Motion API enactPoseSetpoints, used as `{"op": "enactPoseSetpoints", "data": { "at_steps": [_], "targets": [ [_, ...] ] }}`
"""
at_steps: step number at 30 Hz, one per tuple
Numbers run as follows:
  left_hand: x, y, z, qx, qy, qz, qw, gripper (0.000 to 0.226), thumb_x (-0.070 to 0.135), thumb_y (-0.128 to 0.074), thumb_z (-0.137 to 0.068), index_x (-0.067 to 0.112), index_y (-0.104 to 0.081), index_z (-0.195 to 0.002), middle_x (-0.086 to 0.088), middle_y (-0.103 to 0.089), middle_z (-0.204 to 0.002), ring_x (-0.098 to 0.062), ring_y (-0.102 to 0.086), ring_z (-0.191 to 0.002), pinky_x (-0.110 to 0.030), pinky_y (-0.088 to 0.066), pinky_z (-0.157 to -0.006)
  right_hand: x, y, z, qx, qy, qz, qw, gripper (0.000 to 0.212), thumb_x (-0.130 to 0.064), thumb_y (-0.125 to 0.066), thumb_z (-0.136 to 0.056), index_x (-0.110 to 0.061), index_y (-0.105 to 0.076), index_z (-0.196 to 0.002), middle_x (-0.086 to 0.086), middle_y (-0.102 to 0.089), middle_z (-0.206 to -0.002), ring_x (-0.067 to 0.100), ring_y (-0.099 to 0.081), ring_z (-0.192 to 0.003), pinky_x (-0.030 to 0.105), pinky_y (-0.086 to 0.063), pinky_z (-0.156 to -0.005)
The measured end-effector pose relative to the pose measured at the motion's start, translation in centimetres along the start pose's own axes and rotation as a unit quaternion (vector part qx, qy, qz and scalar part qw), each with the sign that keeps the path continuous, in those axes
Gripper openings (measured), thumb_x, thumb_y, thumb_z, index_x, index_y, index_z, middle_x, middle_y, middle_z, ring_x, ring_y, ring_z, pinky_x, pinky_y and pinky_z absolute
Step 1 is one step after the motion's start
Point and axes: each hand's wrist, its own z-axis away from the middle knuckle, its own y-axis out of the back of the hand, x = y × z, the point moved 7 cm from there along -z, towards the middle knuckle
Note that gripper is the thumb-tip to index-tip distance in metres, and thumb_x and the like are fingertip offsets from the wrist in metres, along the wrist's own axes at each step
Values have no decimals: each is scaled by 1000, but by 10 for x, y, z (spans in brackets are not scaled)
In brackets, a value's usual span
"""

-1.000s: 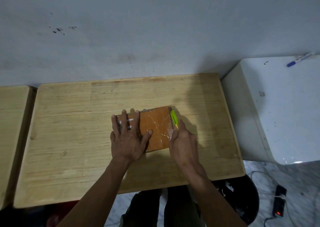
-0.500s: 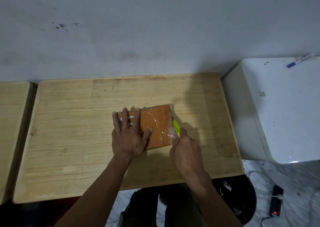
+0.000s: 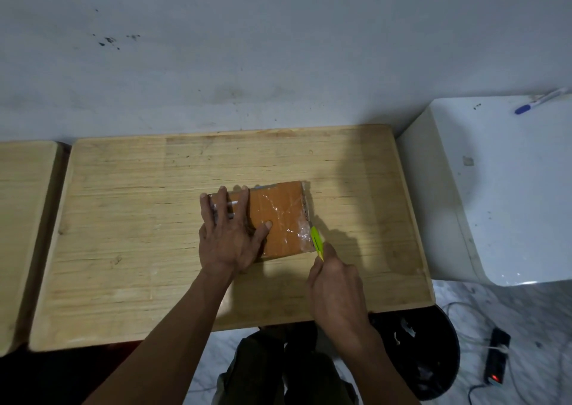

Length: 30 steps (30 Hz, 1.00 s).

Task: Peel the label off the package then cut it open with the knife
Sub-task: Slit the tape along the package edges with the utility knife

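An orange-brown package (image 3: 280,219) wrapped in clear tape lies flat in the middle of the wooden table (image 3: 130,249). My left hand (image 3: 230,234) presses down on its left half, fingers spread, palm flat. My right hand (image 3: 335,284) is closed around a knife with a yellow-green handle (image 3: 316,241). The knife's tip sits at the package's right edge, near its front right corner. The blade itself is too thin to make out. Remnants of a label show white between my left fingers.
A white appliance (image 3: 501,194) stands right of the table with a blue pen (image 3: 538,101) on top. A second wooden table (image 3: 21,212) adjoins on the left. A black bin (image 3: 427,349) and a power strip (image 3: 496,359) sit on the floor. A wall rises behind.
My right hand has drawn the knife along the package's right edge, from the far corner toward me. The left hand has stayed pressed on the package.
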Motion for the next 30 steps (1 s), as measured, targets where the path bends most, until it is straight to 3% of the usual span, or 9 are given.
{"op": "enactPoseSetpoints", "data": {
  "at_steps": [16, 22, 26, 30],
  "targets": [
    [-3, 0, -2, 16, -9, -6, 1000, 86, 79, -38, -85, 40, -7, -154, -3, 0, -164, -37, 14, -151, -66, -40, -105, 24, -16, 27, -35, -20, 19, 999, 42, -21, -40, -99, -14, -40, -141, 10, -68, -97, 24, -68, -86, 36, -56, -72],
    [-2, -1, -2, 12, -10, -9, 1000, 88, 80, -38, -84, 39, -5, -155, -3, 1, -165, -38, 17, -151, -65, -37, -107, 36, -22, 40, -21, -19, -24, 999, 41, -23, -38, -101, -17, -40, -141, -3, -58, -77, 12, -60, -67, 22, -47, -56],
    [-2, -1, -1, 6, -13, -5, 1000, 89, 79, -40, -85, 38, -4, -156, -4, 3, -165, -38, 18, -151, -66, -33, -110, 41, -6, 39, 14, -25, -104, 994, 27, -30, -42, -100, -22, -52, -124, -2, -57, -69, 9, -59, -58, 19, -44, -49],
    [-2, 1, 1, 2, -14, -3, 1000, 89, 78, -41, -85, 39, -4, -156, -3, 3, -166, -37, 18, -151, -65, -28, -114, 55, 9, 31, 64, -90, -278, 954, 26, -47, -55, -93, -25, -68, -85, -6, -55, -60, 7, -53, -58, 18, -43, -54]
  ]
}}
